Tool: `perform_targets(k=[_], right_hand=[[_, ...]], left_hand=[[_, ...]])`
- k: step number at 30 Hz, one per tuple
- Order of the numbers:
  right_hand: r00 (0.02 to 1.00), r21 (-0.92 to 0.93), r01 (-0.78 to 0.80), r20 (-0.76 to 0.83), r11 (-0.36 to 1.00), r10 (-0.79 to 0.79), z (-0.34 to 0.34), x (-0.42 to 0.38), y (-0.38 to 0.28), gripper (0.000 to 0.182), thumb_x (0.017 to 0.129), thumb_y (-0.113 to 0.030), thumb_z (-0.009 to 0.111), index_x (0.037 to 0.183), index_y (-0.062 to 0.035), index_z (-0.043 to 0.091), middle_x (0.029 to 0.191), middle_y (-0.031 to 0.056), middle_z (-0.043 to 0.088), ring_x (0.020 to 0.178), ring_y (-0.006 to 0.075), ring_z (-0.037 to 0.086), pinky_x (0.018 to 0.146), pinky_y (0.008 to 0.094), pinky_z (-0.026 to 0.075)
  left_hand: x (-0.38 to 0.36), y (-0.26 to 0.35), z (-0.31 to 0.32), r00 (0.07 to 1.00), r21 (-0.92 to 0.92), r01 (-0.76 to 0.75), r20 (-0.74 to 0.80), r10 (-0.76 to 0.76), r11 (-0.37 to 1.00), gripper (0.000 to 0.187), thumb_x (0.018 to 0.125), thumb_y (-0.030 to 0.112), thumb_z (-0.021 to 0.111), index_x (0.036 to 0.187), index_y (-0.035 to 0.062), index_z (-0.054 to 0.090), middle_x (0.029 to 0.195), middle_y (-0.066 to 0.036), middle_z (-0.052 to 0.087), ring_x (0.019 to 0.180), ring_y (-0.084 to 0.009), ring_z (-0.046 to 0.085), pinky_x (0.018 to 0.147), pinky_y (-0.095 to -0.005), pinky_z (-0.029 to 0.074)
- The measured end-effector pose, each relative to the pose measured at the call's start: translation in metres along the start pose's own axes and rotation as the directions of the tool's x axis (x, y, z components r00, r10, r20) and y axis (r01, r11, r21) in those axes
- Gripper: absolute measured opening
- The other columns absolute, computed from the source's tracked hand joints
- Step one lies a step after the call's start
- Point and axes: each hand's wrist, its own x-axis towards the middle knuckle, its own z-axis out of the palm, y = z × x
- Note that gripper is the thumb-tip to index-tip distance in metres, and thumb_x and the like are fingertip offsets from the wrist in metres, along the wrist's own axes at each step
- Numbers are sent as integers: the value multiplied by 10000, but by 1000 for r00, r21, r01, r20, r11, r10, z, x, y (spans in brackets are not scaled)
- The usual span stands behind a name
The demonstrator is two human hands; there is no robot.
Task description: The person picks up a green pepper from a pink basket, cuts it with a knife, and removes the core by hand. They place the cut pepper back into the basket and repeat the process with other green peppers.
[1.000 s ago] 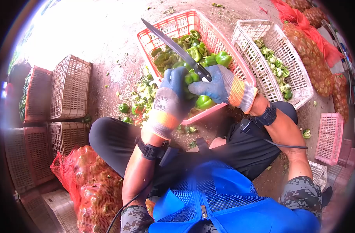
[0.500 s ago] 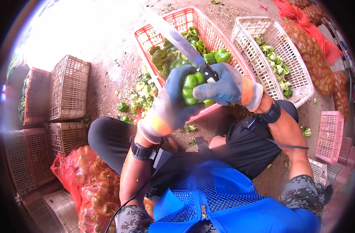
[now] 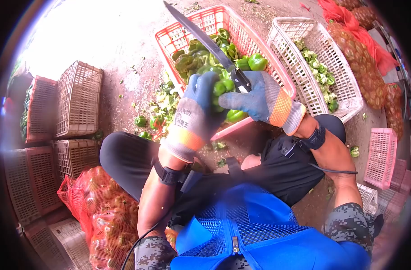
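Note:
Gloved in grey and blue, my left hand point(image 3: 197, 110) is wrapped round a green pepper point(image 3: 221, 90), which it partly hides. My right hand point(image 3: 255, 96), in a matching glove, grips the black handle of a long knife point(image 3: 206, 41); its thumb reaches to the pepper. The blade points up and to the left, over a pink crate point(image 3: 277, 72). Cut and whole green peppers point(image 3: 192, 63) lie in that crate, just beyond both hands. Another green pepper point(image 3: 236, 115) is below my right thumb.
A white crate point(image 3: 304, 74) at the right holds pale green scraps point(image 3: 321, 74). Scraps point(image 3: 162, 108) litter the floor left of the pink crate. Brown crates point(image 3: 79, 100) and a red net bag of peppers point(image 3: 110, 216) stand at the left. More net bags point(image 3: 356, 63) are at the far right.
The knife blade has turned slightly and shows more clearly. My left hand has rolled, showing more of the back of its glove, and the pepper has turned within it.

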Motion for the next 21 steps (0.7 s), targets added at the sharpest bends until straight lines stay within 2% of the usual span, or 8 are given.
perform_targets(k=[4,5,8,11,13,16,18,21], right_hand=[[971,-405,107,-152,908,-182,7,-8,-14,329,835,-331,795,917,-26,704,791,157,702,714,296,700,659,398,533],[947,-432,169,-177,886,-267,11,-7,-6,346,828,-343,794,888,-22,680,809,195,687,733,376,686,654,441,531],[892,-494,268,-197,827,-406,14,-6,2,363,833,-326,805,859,-6,635,706,142,578,607,270,570,586,385,456],[892,-507,305,-144,806,-428,10,-4,5,355,843,-328,791,880,-11,636,743,157,602,652,325,608,605,408,473],[886,-573,387,15,722,-463,-4,0,4,331,847,-303,787,904,-15,634,771,169,619,697,355,631,624,424,485],[866,-585,458,121,669,-486,-16,5,13,320,859,-296,772,987,-33,642,836,187,655,789,397,657,675,455,504],[860,-601,463,125,652,-495,-17,6,18,333,870,-331,757,992,-46,637,875,203,672,839,411,663,708,478,513],[873,-502,463,118,730,-472,-24,5,19,339,896,-290,743,1098,-29,667,850,132,684,789,287,689,685,393,519]], left_hand=[[-1,-3,0,999,66,2,-51,1,998,729,614,-18,849,1261,26,515,1160,-211,576,1085,-430,589,913,-451,500],[-1,-3,1,998,70,-14,-63,19,997,668,656,-25,796,1256,28,508,1123,-217,568,1052,-438,582,882,-469,500],[0,-5,1,996,75,-45,-79,51,996,546,737,-40,690,1244,31,498,1060,-231,557,989,-452,575,819,-506,503],[-1,-5,-2,999,17,-18,-33,18,1000,551,733,-16,729,1239,29,514,1091,-244,582,1012,-460,594,817,-491,511],[-2,-7,-5,999,-69,7,31,-5,998,576,727,29,800,1235,26,530,1111,-263,611,1037,-482,610,818,-463,521],[2,-2,-10,984,-77,101,152,-89,992,535,789,37,792,1255,25,532,1083,-180,662,1005,-361,675,816,-397,535],[3,-12,-13,974,-324,132,218,-62,937,512,825,27,775,1274,29,529,1052,-102,668,971,-232,662,813,-344,536],[4,-6,-16,961,-451,239,239,-142,860,491,859,2,751,1292,33,522,1055,-22,646,963,-97,603,819,-283,529]])
